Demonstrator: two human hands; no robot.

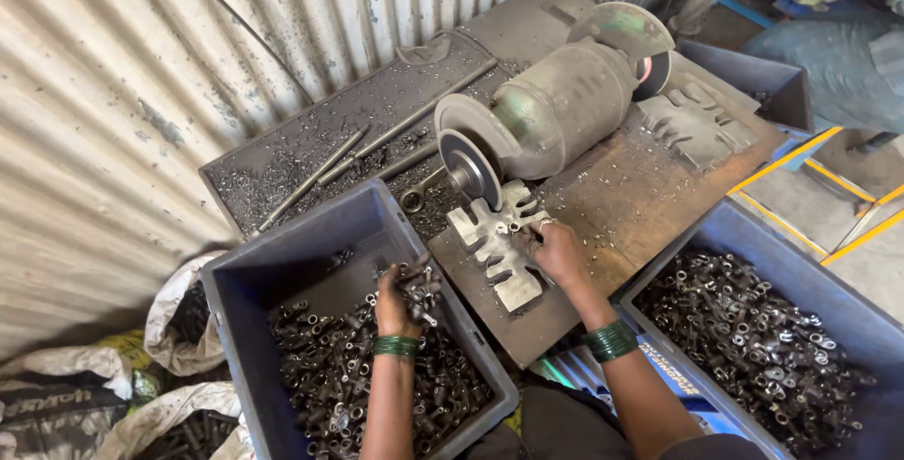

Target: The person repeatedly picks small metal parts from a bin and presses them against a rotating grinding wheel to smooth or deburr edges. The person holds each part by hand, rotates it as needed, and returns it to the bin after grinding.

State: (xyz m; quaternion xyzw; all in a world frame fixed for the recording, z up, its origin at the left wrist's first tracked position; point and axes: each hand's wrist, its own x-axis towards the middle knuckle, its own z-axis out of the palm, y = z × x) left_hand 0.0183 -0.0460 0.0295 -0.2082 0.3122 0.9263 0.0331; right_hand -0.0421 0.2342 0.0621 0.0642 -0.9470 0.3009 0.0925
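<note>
My left hand (400, 302) reaches into a blue bin (282, 272) full of small dark metal parts (339, 375) and is closed on a handful of them. My right hand (557, 253) rests on a slotted metal fixture plate (490, 239) on the workbench, its fingers pinching a small ring-shaped part at the plate's slots. Just behind the plate stands a bench grinder (556, 107) with a wheel (468, 168) close to my right fingers. Both wrists wear green bangles.
A second blue bin (847, 314) with similar metal parts sits at the right. Metal rods (377, 149) and shavings lie on a dark tray behind the grinder. Another slotted plate (692, 121) lies by the far wheel. Corrugated metal wall at left, sacks below it. Another person sits at top right.
</note>
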